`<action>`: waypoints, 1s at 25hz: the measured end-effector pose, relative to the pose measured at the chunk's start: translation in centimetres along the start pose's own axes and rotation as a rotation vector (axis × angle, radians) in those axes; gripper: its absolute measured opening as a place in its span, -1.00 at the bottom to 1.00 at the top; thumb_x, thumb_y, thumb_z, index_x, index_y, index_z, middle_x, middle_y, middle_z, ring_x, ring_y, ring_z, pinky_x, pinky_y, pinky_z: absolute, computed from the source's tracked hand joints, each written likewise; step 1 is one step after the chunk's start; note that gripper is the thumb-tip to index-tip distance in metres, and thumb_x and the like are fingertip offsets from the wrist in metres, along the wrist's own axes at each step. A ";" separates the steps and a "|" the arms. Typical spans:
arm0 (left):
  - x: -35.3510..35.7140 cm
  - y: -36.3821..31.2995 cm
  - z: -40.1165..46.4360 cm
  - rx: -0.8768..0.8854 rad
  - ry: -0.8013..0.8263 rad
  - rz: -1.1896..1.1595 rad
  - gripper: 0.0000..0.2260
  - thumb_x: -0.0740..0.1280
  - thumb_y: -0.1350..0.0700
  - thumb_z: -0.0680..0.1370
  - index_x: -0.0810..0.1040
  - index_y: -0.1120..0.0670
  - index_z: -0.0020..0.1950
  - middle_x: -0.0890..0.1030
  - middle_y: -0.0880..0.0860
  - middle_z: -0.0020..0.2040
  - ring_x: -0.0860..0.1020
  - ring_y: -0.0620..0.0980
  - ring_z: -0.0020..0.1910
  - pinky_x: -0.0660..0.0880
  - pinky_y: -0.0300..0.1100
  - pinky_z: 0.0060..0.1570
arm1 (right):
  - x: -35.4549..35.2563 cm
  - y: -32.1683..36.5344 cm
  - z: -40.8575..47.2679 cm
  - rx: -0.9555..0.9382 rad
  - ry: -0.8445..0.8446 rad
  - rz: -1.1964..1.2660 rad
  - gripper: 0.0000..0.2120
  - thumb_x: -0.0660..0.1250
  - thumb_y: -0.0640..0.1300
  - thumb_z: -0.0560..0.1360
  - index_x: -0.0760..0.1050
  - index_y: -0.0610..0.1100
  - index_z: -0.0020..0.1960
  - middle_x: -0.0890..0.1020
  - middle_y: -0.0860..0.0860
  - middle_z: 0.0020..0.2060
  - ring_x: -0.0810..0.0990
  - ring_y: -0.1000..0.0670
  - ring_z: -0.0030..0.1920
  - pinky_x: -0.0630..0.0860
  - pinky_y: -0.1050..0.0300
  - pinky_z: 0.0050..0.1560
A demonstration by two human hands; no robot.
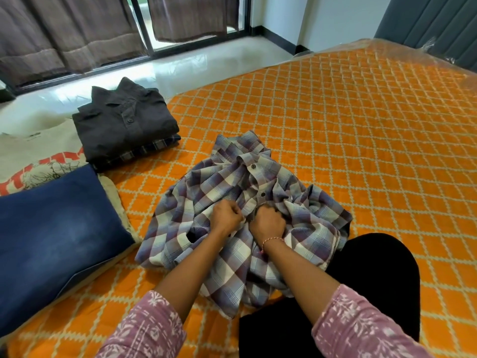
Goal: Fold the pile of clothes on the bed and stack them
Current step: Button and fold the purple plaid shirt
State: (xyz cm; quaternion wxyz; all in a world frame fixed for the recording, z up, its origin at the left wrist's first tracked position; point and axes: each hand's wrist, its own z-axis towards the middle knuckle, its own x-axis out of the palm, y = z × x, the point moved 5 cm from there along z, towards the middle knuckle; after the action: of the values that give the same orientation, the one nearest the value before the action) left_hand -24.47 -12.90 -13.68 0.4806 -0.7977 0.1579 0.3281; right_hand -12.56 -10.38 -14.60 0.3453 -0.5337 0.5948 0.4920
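**Buttoning the plaid shirt before the fold**

The plaid shirt [245, 210] is lying crumpled, front side up, in the middle of the orange bedspread [361, 130], collar pointing away and the hem bunched up against the person's black-trousered knee [361, 267]. Both hands are right at the shirt's button strip, just below the two buttons you can see. The left hand [227, 215] is curled tight and pinching the fabric on its side of the strip, and the right hand [268, 220] is fisted on the fabric just beside it, knuckles almost touching. My guess is they're doing up a button, or pulling the two front edges together, so the shirt holds its shape once it gets folded. Can't see the fingertips, so I can't say which.

Everything else is parked to the left of the shirt, probably to keep the working spot free. Up and left, well apart from it, is a folded dark shirt [124, 122] sitting on top of another folded checked piece [152, 147], so that's the stack. Nearer on the left, folded jeans [56, 228] lie over a beige printed tee [38, 161].
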 end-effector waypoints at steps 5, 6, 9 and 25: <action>-1.4 -0.6 -0.4 -0.022 0.050 -0.210 -0.94 0.43 0.29 0.46 0.62 0.19 -0.21 0.62 0.09 -0.24 0.54 -0.08 -0.31 0.57 -0.16 -0.16 | -2.7 -1.4 0.4 0.051 -0.013 0.164 -0.79 0.20 -0.23 0.53 0.55 -0.26 0.06 0.62 -0.20 0.04 0.59 -0.22 0.08 0.53 -0.01 -0.02; -1.8 -1.0 -0.5 -0.010 0.054 -0.237 -0.97 0.42 0.29 0.47 0.64 0.21 -0.18 0.63 0.12 -0.22 0.56 -0.06 -0.29 0.56 -0.16 -0.17 | -2.9 -2.4 0.8 0.087 0.020 0.272 -0.83 0.25 -0.21 0.49 0.56 -0.27 -0.03 0.62 -0.22 -0.03 0.60 -0.22 0.03 0.53 0.00 -0.04; -2.6 -1.9 -0.7 0.012 0.044 -0.275 -0.93 0.41 0.30 0.47 0.64 0.20 -0.20 0.64 0.12 -0.20 0.57 -0.03 -0.24 0.56 -0.14 -0.15 | -3.0 -2.6 0.5 0.002 0.105 0.340 -0.84 0.34 -0.14 0.44 0.50 -0.21 -0.25 0.61 -0.19 -0.19 0.61 -0.19 -0.08 0.58 -0.01 -0.08; -2.2 -1.5 -2.1 -0.007 0.097 -0.393 -0.87 0.40 0.31 0.47 0.62 0.14 -0.26 0.64 0.17 -0.22 0.58 0.01 -0.23 0.55 -0.12 -0.15 | -3.7 -3.2 -0.9 0.072 -0.010 0.623 -0.79 0.38 -0.15 0.42 0.48 -0.20 -0.35 0.54 -0.14 -0.38 0.53 -0.07 -0.34 0.43 0.13 -0.33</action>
State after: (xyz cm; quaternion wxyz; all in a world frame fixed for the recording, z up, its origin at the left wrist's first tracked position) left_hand -24.43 -14.15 -10.54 0.5245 -0.8298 0.0211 0.1896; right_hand -8.58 -9.98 -11.57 0.1992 -0.3109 0.7451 0.5554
